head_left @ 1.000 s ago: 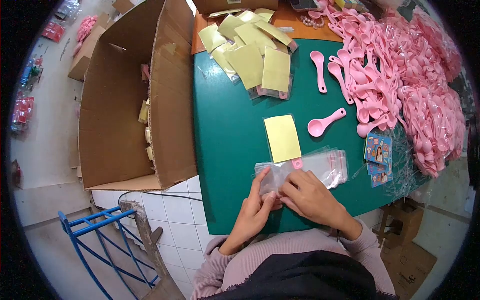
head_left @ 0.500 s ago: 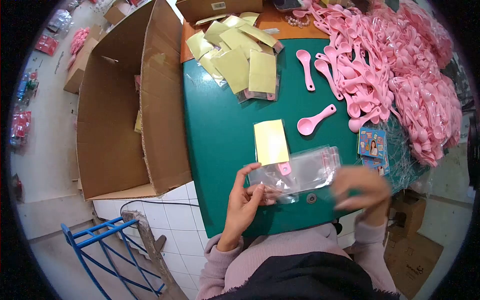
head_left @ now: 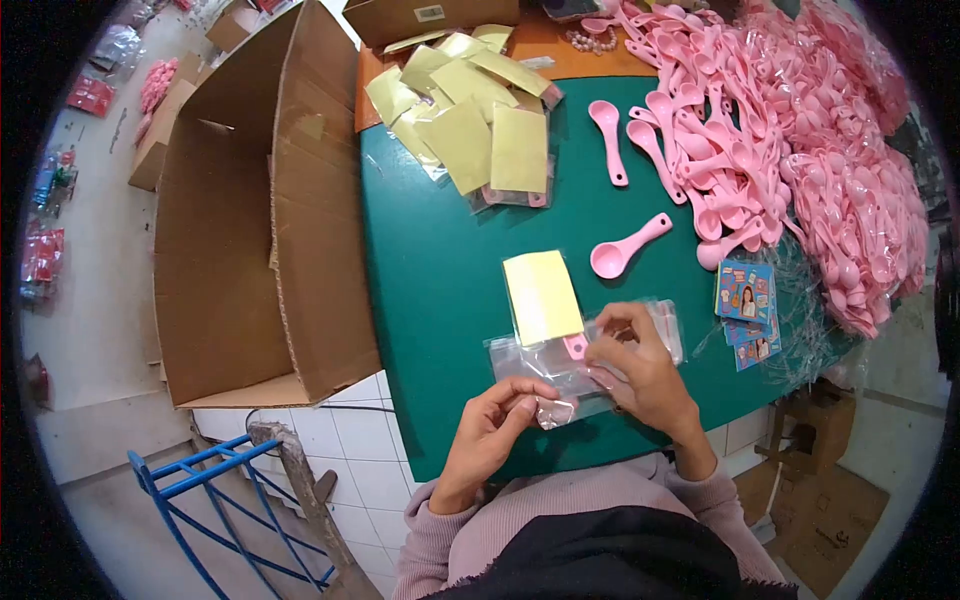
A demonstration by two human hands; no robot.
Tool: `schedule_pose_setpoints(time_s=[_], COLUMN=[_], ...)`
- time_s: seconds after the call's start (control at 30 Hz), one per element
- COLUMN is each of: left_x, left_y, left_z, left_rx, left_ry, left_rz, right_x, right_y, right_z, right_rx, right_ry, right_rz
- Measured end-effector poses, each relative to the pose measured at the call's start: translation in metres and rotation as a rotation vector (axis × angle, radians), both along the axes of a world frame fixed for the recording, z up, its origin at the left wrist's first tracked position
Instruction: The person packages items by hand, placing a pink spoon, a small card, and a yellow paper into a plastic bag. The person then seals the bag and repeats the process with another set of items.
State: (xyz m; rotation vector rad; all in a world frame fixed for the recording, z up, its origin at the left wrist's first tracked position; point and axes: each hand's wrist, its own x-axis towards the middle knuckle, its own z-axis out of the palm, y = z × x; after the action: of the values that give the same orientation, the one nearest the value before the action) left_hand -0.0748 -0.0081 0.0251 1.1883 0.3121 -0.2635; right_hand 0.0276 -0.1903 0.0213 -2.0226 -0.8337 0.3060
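- The left hand (head_left: pixel 495 425) has its grip clenched on one clear bag (head_left: pixel 548 408), thumb and fingertips pinching it at the desk's near edge.
- The right hand (head_left: pixel 645 368), at three o'clock from the left, lies with bent fingers (head_left: pixel 612 325) on the stack of clear bags (head_left: pixel 525 358). From here I cannot tell whether its grip pinches a bag or only presses down.
- The pinched bag touches the stack's near edge, between the two hands. The bags in the stack overlap too closely to count.
- At twelve o'clock from the hands lies one yellow packet (head_left: pixel 542 295), its lower end on the stack, with one pink handle tip (head_left: pixel 575 347) sticking out just beside the right fingers.
- At one o'clock, one loose pink spoon (head_left: pixel 625 250) lies alone on the green desk (head_left: pixel 430 290).
- Farther along, two more single spoons (head_left: pixel 610 140) lie side by side at the edge of the heap of pink spoons (head_left: pixel 810 140), far too many to count.
- At three o'clock from the right hand is a small pile of printed cards (head_left: pixel 748 292); three faces show.
- At eleven o'clock sits a pile of yellow packets (head_left: pixel 470 120), roughly nine, overlapped.
- At nine o'clock one open cardboard box (head_left: pixel 230 220) stands beside the desk; at seven o'clock, one blue metal frame (head_left: pixel 200 490).
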Motion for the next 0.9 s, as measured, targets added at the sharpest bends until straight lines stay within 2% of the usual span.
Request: schedule_pose_setpoints(time_s=[0.03,0.1,0.13,0.2,0.27,0.33,0.37,0.43,0.47,0.53,0.67,0.73,0.8,0.9], left_x=[0.000,-0.001,0.002,0.007,0.010,0.012,0.012,0.012,0.012,0.013,0.010,0.012,0.014,0.011], left_y=[0.005,0.011,0.009,0.001,-0.003,-0.006,-0.009,-0.012,-0.012,-0.013,-0.014,-0.017,-0.024,-0.024], left_z=[0.001,0.002,0.002,0.002,-0.004,-0.006,-0.008,-0.010,-0.009,-0.010,-0.020,-0.021,-0.019,-0.020], left_rx=[0.011,-0.183,-0.183,0.439,0.507,0.662,0.644,0.625,0.607,0.612,0.471,0.424,0.280,0.185], left_ry=[0.001,0.097,0.095,-0.065,-0.091,-0.110,-0.116,-0.100,-0.080,-0.078,-0.005,0.036,0.045,0.039], left_rz=[0.007,0.068,0.066,0.020,-0.009,-0.032,-0.019,-0.014,-0.002,0.011,0.106,0.131,0.325,0.352], right_x=[0.001,0.004,0.006,0.009,0.010,0.012,0.011,0.005,0.002,-0.005,-0.007,-0.008,-0.009,-0.011], right_y=[0.003,0.001,-0.001,-0.003,-0.006,-0.014,-0.015,-0.016,-0.014,-0.007,0.004,0.008,0.009,0.011], right_z=[-0.004,-0.003,-0.002,-0.001,0.001,0.003,0.003,-0.001,-0.004,-0.008,-0.007,-0.005,-0.008,-0.011], right_rx=[0.064,0.076,0.078,0.077,0.078,0.043,0.044,0.119,0.122,0.279,0.275,0.234,0.248,0.265], right_ry=[0.023,0.067,0.104,0.119,0.136,0.341,0.337,0.687,0.686,0.893,0.791,0.748,0.714,0.670], right_rz=[0.020,0.055,0.082,0.092,0.109,0.113,0.108,0.002,0.002,-0.230,-0.273,-0.375,-0.374,-0.386])
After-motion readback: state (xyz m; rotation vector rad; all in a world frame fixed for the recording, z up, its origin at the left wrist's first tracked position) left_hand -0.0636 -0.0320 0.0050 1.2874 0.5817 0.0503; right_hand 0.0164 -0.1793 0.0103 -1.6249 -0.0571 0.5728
